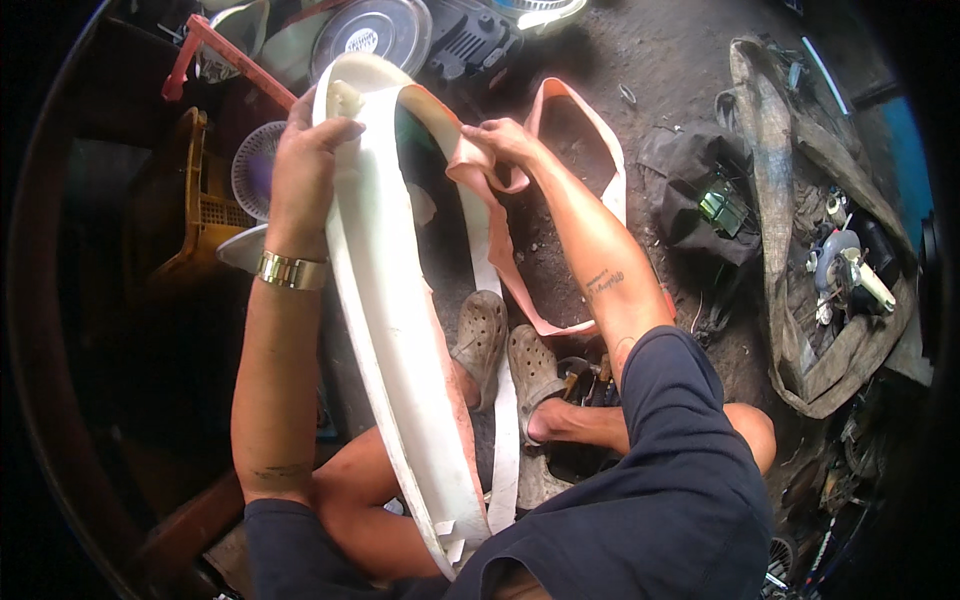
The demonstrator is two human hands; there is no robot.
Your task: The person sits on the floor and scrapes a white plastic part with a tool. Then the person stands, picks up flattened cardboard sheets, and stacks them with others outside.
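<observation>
A long white trough-shaped piece (395, 270) with a raised rim stands between my knees, its rounded end away from me. My left hand (312, 145) is closed around its left edge near that far end, thumb on the inner face. My right hand (508, 142) pinches a pink-and-white strip (508, 265) at a bunched fold. From there the strip hangs in a loose loop on the right. On the left it runs to the far end of the trough. I cannot make out whether the two are still joined there.
At the far side lie a round grey lid (372, 38), a black casing (468, 42) and a red bar (240, 62). Yellow (200, 200) and white baskets (258, 170) are on the left. An open sack (775, 230) with scrap parts lies right, beside a dark bag (695, 175).
</observation>
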